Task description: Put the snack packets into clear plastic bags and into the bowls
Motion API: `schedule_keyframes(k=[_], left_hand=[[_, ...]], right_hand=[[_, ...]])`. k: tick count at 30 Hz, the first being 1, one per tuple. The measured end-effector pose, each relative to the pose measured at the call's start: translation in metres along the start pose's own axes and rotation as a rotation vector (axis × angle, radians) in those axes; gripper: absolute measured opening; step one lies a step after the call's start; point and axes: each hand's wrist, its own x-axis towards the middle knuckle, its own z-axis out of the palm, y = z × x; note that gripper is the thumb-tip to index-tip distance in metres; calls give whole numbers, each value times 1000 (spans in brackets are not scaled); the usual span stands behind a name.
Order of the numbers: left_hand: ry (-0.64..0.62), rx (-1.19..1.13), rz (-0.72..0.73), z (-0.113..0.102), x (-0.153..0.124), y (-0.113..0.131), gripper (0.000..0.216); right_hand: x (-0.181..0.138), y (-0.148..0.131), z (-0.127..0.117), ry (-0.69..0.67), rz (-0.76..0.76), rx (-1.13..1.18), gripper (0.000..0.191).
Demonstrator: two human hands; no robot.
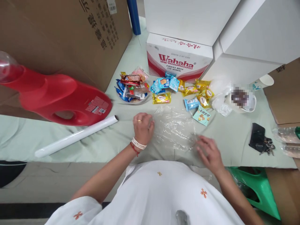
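Observation:
A crinkled clear plastic bag (174, 128) lies flat on the cloth-covered table between my hands. At its left edge is my left hand (143, 127), with a ring and bracelets; its fingers curl down close together, and what they hold, if anything, is hidden. Slightly blurred, my right hand (210, 153) is by the bag's lower right edge, thumb and fingers apart. Beyond the bag are blue snack packets (165, 83), yellow-wrapped snacks (161, 98), a light blue packet (191, 103) and a green packet (201, 115). A bowl (137, 101) heaped with wrapped snacks stands past my left hand.
At left lie a red jug (67, 97) and a white roll (77, 136) beside a large cardboard box (58, 37). A Wahaha carton (179, 57) stands behind. On the right are a white container (252, 107), a paper cup (266, 82), a black case (257, 137) with keys, and bottles (287, 134).

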Motion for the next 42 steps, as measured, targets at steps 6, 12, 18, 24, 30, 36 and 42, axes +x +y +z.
schedule_keyframes(k=[6, 12, 18, 24, 30, 36, 42], left_hand=[[-569, 104, 307, -14, -30, -4, 43], [-703, 178, 246, -33, -50, -23, 81], [-703, 125, 223, -33, -57, -25, 86], [-713, 6, 221, -38, -48, -29, 84], [-434, -125, 365, -68, -71, -35, 62], [-557, -44, 342, -54, -94, -30, 32], [-518, -177, 151, -49, -69, -38, 30]], right_hand=[[133, 71, 3, -34, 121, -379, 40], [226, 91, 24, -471, 109, -466, 58], [218, 48, -17, -206, -13, -311, 57], [173, -46, 37, -590, -155, -125, 54], [120, -44, 65, -431, -119, 58, 65], [41, -14, 36, -308, -129, 145, 38], [32, -6, 44, -234, -26, 255, 23]])
